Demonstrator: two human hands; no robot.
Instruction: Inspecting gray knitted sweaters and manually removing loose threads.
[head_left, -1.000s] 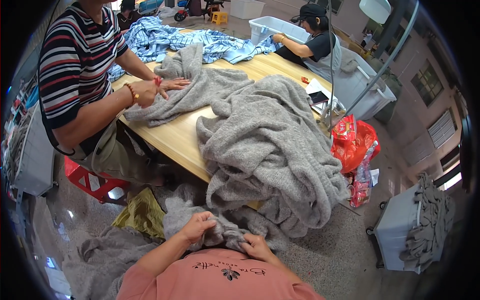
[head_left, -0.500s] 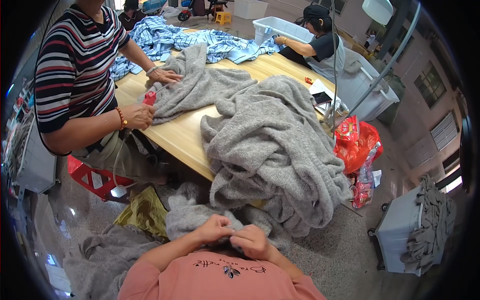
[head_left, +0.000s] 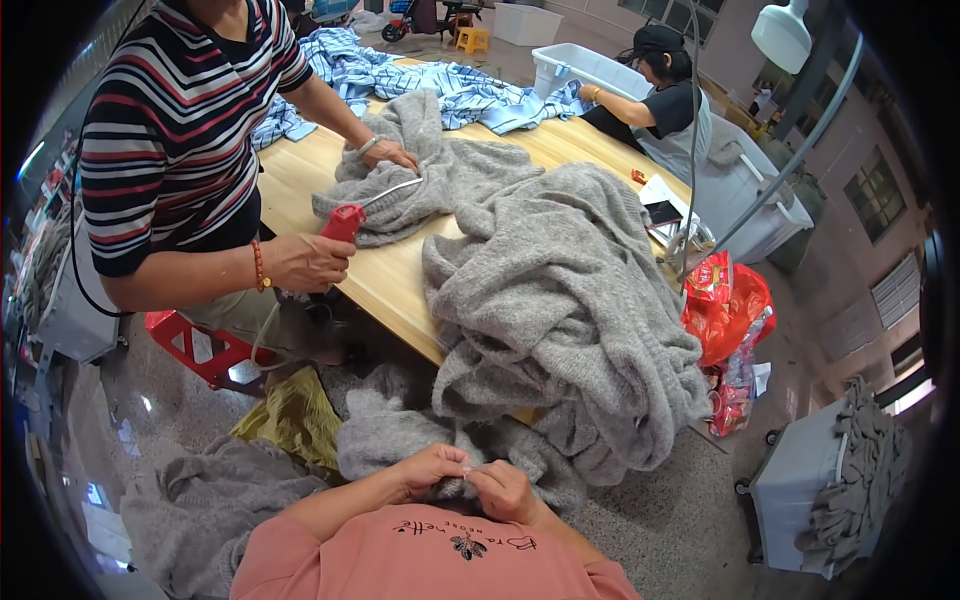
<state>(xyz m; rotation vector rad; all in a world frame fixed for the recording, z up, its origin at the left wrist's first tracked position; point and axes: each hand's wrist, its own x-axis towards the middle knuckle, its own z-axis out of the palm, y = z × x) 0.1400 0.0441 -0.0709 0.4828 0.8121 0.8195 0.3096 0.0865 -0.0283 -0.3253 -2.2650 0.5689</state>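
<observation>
My left hand and my right hand are close together in front of my chest. Both are closed, thumbs and fingertips pinched almost tip to tip. Whatever sits in the pinch is too small to make out. Just beyond and below them lies a fuzzy grey knit garment, partly hidden by my hands. A large heap of the same grey knit covers the near end of the table and hangs over its edge towards me.
At left a co-worker in stripes holds a red tool with a thin metal rod over grey knit on the wooden table. Another person sits at the far right. A red bag hangs at the table's right; a white cart stands beyond.
The view has shifted slightly, moving the scene right. My hands stay pinched together. The co-worker's red tool now shows more plainly, its rod over the knit.
</observation>
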